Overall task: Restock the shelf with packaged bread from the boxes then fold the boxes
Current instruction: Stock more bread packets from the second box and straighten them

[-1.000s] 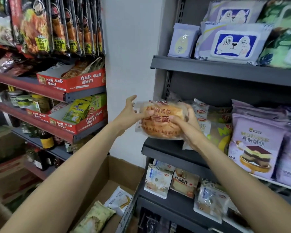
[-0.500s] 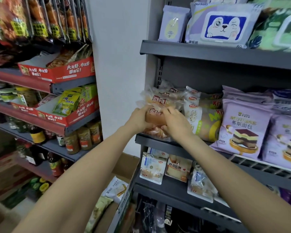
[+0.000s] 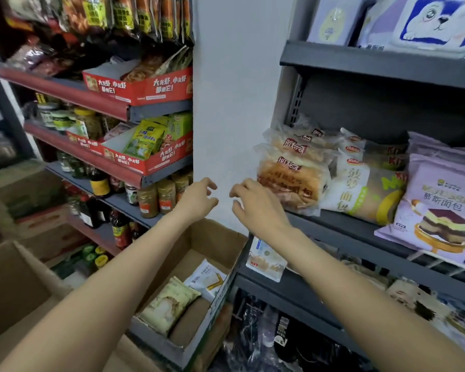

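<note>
A round packaged bread [image 3: 290, 183] in clear wrap stands at the left end of the grey middle shelf [image 3: 333, 226], in front of a row of the same packs. My right hand [image 3: 255, 208] hovers just left of it with loosely bent fingers and holds nothing. My left hand [image 3: 199, 200] hangs a little further left, fingers relaxed, also holding nothing. Below both hands an open cardboard box [image 3: 215, 237] on the floor holds a green-white bread pack [image 3: 169, 304] and a white pack [image 3: 207, 280].
White pineapple-bread packs [image 3: 360, 189] and purple mousse-bread packs [image 3: 438, 210] fill the shelf to the right. A lower shelf carries small packs [image 3: 266, 261]. Red snack shelves and bottles [image 3: 145, 162] stand on the left, with more cardboard boxes [image 3: 16, 285] at the lower left.
Both hands set the round bread at the shelf's left end, let go of it and drew back to the left. The view tilted down toward the box.
</note>
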`<state>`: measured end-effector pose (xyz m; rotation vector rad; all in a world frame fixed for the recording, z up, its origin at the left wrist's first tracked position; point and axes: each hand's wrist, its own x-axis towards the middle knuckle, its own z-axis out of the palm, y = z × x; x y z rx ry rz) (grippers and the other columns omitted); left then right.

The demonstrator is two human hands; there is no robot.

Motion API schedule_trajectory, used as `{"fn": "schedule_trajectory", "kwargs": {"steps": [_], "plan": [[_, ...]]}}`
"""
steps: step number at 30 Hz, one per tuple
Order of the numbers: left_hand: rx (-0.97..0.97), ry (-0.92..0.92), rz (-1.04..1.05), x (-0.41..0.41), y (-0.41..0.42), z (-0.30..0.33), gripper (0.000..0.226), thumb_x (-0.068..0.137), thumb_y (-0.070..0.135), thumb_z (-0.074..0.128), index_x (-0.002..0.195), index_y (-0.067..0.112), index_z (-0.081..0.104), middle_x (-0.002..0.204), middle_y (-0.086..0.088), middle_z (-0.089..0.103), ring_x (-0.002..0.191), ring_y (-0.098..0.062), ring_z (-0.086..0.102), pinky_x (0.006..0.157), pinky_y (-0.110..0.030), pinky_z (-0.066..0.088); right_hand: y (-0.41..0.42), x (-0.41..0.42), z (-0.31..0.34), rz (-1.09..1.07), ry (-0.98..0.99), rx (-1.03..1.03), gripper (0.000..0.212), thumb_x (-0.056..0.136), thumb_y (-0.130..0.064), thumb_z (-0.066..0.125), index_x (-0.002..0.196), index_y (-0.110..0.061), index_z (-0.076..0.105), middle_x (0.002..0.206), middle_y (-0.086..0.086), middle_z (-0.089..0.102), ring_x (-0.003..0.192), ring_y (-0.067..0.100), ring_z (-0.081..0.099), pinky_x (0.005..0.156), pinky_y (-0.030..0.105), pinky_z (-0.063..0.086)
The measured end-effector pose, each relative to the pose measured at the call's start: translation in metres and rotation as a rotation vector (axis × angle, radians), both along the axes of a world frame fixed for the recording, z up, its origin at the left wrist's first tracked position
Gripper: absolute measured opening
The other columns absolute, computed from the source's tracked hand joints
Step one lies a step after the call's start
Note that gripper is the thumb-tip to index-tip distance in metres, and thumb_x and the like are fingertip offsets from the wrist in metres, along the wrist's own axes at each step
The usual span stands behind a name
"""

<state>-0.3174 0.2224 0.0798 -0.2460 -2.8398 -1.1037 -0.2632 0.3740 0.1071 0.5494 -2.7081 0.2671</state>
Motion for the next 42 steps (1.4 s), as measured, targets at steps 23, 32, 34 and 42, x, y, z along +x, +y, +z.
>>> {"fn": "schedule_trajectory", "kwargs": {"steps": [23, 32, 34, 42], "plan": [[-0.241, -0.942, 0.383, -0.070, -0.106, -0.360, 0.101, 0.076, 0.045, 0.072, 0.147, 0.007, 0.010, 0.146, -0.015, 0.027, 0.136, -0.033, 0.028, 0.108, -0.047, 0.033, -0.080, -0.209, -0.420, -0.183, -1.162, 0.367, 0.090, 0.087, -0.044, 0.058, 0.150, -0.001, 0.010, 0.156, 0.019, 0.015, 0.144, 0.032, 0.019, 0.115, 0.037, 0.024], [-0.314, -1.055, 0.292, -0.075, -0.113, -0.413, 0.108, 0.062, 0.043, 0.083, 0.143, 0.010, 0.020, 0.144, -0.014, 0.036, 0.134, -0.031, 0.037, 0.106, -0.041, 0.037, -0.074, -0.238, -0.480, -0.365, -1.213, 0.392, 0.148, 0.050, -0.052, 0.088, 0.150, -0.005, -0.011, 0.158, 0.015, 0.008, 0.144, 0.034, 0.019, 0.113, 0.046, 0.030], [-0.406, -1.067, 0.306, -0.076, -0.109, -0.410, 0.110, 0.057, 0.053, 0.082, 0.141, 0.011, 0.026, 0.140, -0.014, 0.034, 0.132, -0.031, 0.034, 0.103, -0.046, 0.037, -0.075, -0.235, -0.478, -0.362, -1.198, 0.358, 0.134, 0.052, -0.050, 0.088, 0.151, -0.006, 0.009, 0.154, 0.013, 0.022, 0.140, 0.032, 0.028, 0.110, 0.043, 0.035], [-0.121, -0.899, 0.670, -0.061, -0.096, -0.371, 0.083, 0.064, 0.044, 0.081, 0.124, 0.011, 0.035, 0.125, -0.012, 0.053, 0.117, -0.030, 0.053, 0.089, -0.037, 0.045, -0.089, -0.216, -0.398, -0.364, -1.064, -0.173, 0.063, 0.076, -0.027, 0.077, 0.130, -0.012, 0.047, 0.132, 0.010, 0.054, 0.121, 0.029, 0.052, 0.091, 0.031, 0.043]]}}
